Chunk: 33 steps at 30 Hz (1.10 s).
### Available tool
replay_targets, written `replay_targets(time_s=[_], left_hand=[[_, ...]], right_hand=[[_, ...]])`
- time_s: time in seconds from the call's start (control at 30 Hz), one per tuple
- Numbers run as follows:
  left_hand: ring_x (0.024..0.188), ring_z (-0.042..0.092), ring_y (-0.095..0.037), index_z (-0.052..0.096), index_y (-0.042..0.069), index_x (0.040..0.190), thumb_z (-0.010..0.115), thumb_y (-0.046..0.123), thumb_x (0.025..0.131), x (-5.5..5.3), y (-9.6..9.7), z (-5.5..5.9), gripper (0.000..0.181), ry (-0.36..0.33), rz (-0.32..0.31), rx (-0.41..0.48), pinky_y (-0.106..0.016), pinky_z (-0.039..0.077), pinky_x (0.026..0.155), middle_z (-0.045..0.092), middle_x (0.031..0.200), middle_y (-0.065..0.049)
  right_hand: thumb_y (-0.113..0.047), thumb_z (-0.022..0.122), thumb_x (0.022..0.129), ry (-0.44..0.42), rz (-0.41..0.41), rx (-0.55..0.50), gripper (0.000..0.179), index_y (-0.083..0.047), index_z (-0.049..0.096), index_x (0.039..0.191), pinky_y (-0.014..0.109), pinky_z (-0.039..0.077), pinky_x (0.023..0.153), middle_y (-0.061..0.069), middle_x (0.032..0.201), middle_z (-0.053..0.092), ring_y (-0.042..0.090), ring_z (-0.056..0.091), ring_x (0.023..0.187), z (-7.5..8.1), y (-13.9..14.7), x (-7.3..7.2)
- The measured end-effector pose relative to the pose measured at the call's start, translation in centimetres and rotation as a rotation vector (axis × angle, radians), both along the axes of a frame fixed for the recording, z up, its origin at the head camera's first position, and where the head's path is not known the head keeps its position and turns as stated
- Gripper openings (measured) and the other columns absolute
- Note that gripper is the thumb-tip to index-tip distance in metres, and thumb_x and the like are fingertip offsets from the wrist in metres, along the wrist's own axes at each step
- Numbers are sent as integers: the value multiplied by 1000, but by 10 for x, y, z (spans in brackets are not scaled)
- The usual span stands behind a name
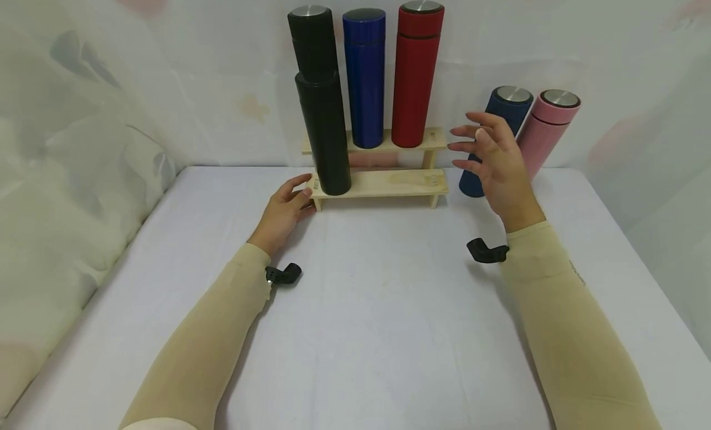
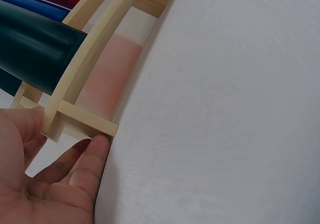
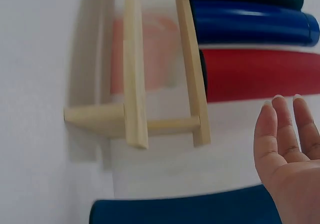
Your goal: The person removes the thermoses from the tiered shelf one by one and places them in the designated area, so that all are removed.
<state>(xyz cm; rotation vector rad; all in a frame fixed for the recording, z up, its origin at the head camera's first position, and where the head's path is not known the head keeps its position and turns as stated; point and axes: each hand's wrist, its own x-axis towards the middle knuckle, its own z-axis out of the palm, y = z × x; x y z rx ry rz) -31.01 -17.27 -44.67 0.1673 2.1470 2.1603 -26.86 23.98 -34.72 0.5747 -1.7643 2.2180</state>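
Observation:
A two-step wooden rack (image 1: 394, 182) stands at the back of the table. At its left end my left hand (image 1: 282, 209) holds the lower step's end, with thumb and fingertips at the shelf edge and leg in the left wrist view. A dark green-black bottle (image 1: 326, 134) stands upright on the lower step, in front of another dark bottle (image 1: 312, 41) behind it. The upper step bears a blue bottle (image 1: 364, 78) and a red bottle (image 1: 418, 78). My right hand (image 1: 497, 165) is raised with fingers spread, holding nothing, in front of a navy bottle (image 1: 507, 102).
Beside the navy bottle, right of the rack, a pink bottle (image 1: 547, 134) stands partly behind my right hand. A white cloth covers the table (image 1: 389, 306). Pale patterned fabric (image 1: 222, 78) hangs behind and at the sides.

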Motion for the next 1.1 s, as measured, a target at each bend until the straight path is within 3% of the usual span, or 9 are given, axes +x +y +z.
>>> replay_targets(time_s=[0.2,0.47,0.8,0.97,1.1], left_hand=[[136,58,-33,50,14,164,60,19,115,-1,-1,-1,50,-6,10,6,-42,52,113,52,153,-22],[137,58,-33,50,15,164,60,19,115,0,-2,-2,50,-10,7,1,-41,52,113,51,154,-21],[136,58,-33,48,11,165,59,17,116,0,0,1,50,8,-3,6,-43,51,114,52,154,-23],[136,58,-33,50,12,164,59,17,116,0,-1,0,49,7,-4,13,-43,52,113,52,154,-22],[136,59,-33,50,13,163,61,18,115,-2,-2,-3,49,6,-8,16,-42,53,112,52,154,-22]], right_hand=[[-36,66,108,-28,71,14,48,-15,56,149,50,51,104,19,144,55,40,56,131,-3,-15,-1],[-22,60,108,-30,147,113,47,-15,51,154,49,53,103,20,145,54,40,55,131,-11,-40,-1],[-20,63,107,-33,207,212,58,-6,42,159,56,54,108,17,147,53,41,53,134,-13,-78,-7],[-18,70,104,-56,191,226,64,-8,43,160,49,55,108,18,148,53,43,52,136,-14,-98,-14],[-21,80,101,-57,150,277,72,-14,42,162,43,56,108,14,148,54,37,56,136,-14,-112,-21]])
